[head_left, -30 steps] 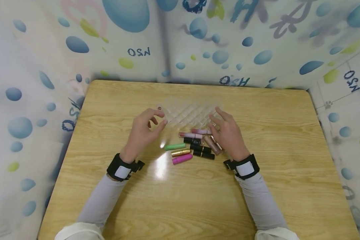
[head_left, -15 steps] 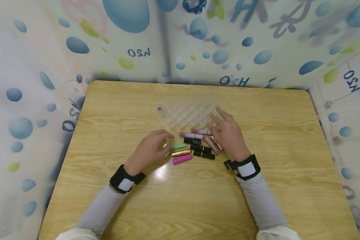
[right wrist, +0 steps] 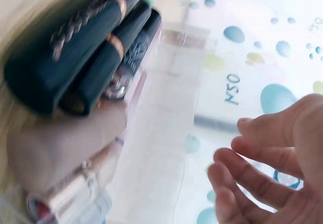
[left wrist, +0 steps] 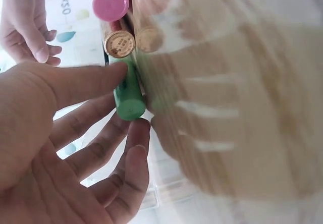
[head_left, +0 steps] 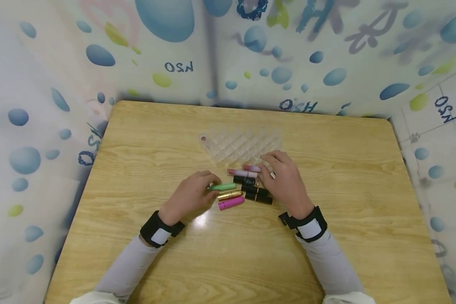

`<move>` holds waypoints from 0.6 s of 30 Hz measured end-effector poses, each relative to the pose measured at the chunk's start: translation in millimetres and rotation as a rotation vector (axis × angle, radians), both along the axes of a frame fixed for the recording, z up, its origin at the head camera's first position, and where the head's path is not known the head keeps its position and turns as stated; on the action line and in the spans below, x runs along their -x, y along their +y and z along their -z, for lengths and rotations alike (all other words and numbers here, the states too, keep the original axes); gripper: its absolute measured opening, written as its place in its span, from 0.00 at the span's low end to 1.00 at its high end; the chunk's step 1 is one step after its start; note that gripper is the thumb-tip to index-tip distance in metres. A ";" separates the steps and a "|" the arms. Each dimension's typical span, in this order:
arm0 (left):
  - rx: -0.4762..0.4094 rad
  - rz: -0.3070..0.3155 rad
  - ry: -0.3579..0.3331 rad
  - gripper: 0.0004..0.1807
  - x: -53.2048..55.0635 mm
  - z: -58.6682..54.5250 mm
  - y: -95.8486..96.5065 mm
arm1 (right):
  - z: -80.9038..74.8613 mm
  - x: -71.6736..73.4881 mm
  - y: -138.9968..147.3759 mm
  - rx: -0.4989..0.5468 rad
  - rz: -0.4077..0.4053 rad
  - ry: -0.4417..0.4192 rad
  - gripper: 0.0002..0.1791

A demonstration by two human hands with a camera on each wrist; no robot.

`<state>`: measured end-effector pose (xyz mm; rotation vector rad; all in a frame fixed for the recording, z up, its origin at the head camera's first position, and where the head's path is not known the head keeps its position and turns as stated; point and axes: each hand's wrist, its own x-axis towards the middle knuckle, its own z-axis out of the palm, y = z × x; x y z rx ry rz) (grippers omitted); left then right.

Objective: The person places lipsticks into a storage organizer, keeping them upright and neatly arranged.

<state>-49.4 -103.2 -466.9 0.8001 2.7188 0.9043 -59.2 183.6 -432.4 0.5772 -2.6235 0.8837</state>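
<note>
My left hand [head_left: 190,194] pinches the left end of a green lipstick tube [head_left: 226,186] between thumb and fingers; in the left wrist view the thumb lies along the green tube [left wrist: 130,95]. Just below it on the table are a gold lipstick [head_left: 229,195] and a magenta one [head_left: 231,203]. My right hand [head_left: 286,183], fingers loosely bent and holding nothing, hovers over the right side of the pile. Under it, the right wrist view shows black lipsticks [right wrist: 55,47] and a mauve tube [right wrist: 68,141]. Pinkish lip gloss tubes [head_left: 241,173] lie at the pile's back.
Behind the pile stands a clear plastic organizer [head_left: 232,147] with a grid of compartments. One reddish-topped tube [head_left: 203,138] is in its left corner. The wooden table [head_left: 346,169] reaches back to a wall covering patterned with blue and green spots.
My left hand has come from the organizer's left corner toward me and taken hold of the green lipstick tube. My right hand has shifted slightly toward me and left over the pile.
</note>
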 end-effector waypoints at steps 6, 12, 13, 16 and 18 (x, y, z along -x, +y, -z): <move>0.000 0.003 0.013 0.11 -1.7 1.4 0.8 | -0.2 -7.2 -11.2 0.066 -0.132 -0.197 0.11; -0.030 0.012 0.064 0.10 0.7 -2.6 0.6 | 4.3 -7.5 -13.9 0.144 -0.231 -0.311 0.13; -0.039 0.016 0.076 0.10 1.1 -3.8 1.0 | 5.1 -7.6 -14.3 0.151 -0.245 -0.331 0.13; -0.065 0.031 0.124 0.11 2.0 -6.5 2.3 | 7.5 -7.9 -16.0 0.166 -0.282 -0.387 0.16; -0.096 0.040 0.159 0.12 2.0 -7.0 3.0 | 8.7 -8.3 -17.5 0.171 -0.297 -0.408 0.17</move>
